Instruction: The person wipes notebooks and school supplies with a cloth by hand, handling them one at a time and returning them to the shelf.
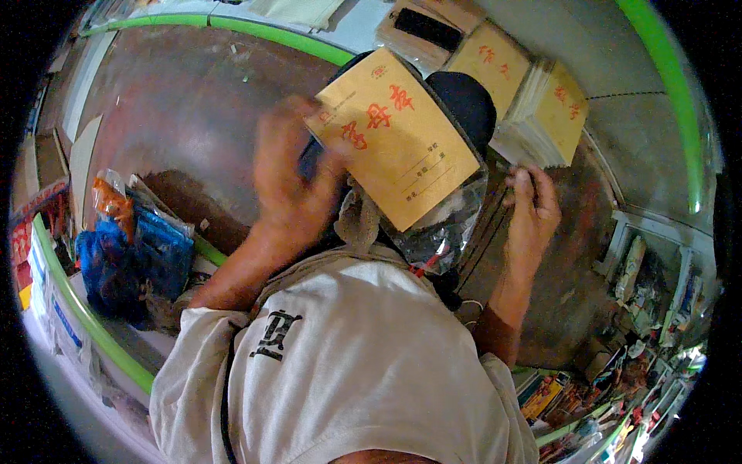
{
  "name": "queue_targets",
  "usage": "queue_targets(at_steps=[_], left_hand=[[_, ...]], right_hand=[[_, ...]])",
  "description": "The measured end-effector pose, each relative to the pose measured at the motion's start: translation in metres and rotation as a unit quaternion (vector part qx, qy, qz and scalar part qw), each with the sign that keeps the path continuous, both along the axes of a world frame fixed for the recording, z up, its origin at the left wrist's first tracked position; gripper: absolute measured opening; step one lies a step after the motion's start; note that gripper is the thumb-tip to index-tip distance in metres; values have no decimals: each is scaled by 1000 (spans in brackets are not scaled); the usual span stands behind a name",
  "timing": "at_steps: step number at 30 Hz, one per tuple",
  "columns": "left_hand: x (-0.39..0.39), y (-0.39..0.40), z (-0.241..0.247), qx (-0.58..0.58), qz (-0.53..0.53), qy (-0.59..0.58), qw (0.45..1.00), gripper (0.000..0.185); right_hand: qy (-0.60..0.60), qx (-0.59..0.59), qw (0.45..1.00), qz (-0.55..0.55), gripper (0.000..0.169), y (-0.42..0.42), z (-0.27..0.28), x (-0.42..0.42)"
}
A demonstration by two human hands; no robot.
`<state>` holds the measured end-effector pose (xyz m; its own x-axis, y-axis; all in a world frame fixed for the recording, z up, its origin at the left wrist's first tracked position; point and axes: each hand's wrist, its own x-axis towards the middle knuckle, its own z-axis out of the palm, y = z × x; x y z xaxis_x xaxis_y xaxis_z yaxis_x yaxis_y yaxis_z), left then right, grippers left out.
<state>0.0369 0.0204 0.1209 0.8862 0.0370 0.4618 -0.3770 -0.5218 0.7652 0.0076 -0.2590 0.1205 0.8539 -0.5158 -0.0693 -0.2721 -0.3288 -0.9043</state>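
A tan exercise book [400, 139] with red characters and ruled lines on its cover lies tilted over my lap. Clear plastic wrapping [446, 232] shows under its lower right side. My left hand [298, 168] is motion-blurred at the book's left edge, fingers near the upper left corner and thumb by the lower left side. Whether it grips the edge is unclear. My right hand [533, 197] is off to the right, fingers bent and fingertips close together, just below a stack of tan exercise books [559, 116]. Anything between those fingertips is too small to make out.
Beyond the book are another tan book [490, 64], a black phone-like slab [428, 29] and a green-edged counter [278, 37]. Blue plastic bags [133, 261] and an orange packet [114, 203] sit at left. Packaged goods [620, 383] crowd the lower right; brown floor [191, 98] shows at left.
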Motion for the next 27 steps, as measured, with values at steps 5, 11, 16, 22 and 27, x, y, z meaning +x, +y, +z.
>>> queue_targets(at_steps=[5, 11, 16, 22, 27], left_hand=[[34, 19, -20, -247, 33, 335, 908, 35], [32, 12, -13, -270, -24, 334, 903, 26], [20, -1, 12, -377, -53, 286, 879, 22], [20, -6, 26, -478, -118, 267, 828, 20], [35, -7, 32, -498, -139, 263, 814, 20]], right_hand=[[20, -114, 982, 150, 28, 25, 15, 30], [12, -169, 954, 249, 35, 31, 13, 50], [-10, -111, 948, 299, 61, 29, 22, 59], [19, 64, 938, 341, 74, 29, 28, 67], [120, 160, 899, 390, 57, 23, 44, 69]])
